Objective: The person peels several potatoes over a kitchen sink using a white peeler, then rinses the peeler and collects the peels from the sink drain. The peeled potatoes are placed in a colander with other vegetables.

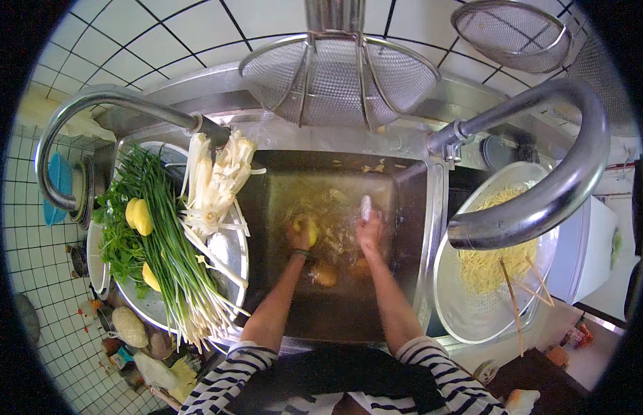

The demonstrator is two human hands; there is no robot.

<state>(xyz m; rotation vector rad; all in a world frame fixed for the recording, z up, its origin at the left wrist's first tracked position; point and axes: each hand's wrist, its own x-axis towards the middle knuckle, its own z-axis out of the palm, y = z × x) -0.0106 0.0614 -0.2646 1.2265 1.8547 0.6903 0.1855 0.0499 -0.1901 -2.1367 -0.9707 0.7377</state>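
Both my hands are in the murky water of a steel sink basin (347, 316). My left hand (297, 239), with a dark band at the wrist, grips a peeled yellow potato (313, 233). To its right, my right hand (371, 231) is closed around a small whitish object (366, 205); glare and water blur hide what it is. A brownish potato (324, 274) lies in the water below my left hand. Another brownish potato (359, 267) is partly hidden by my right forearm. Pale scraps (373, 168) lie toward the basin's far side.
At left, a large colander (238, 270) bears garlic chives (171, 233), leafy herbs (116, 244), white stalks (212, 181) and peeled yellow potatoes (139, 216). A right-hand colander (446, 306) holds yellow shreds (487, 264) and sticks. Curved faucets (586, 171) overhang both sides; a mesh strainer (337, 78) hangs behind.
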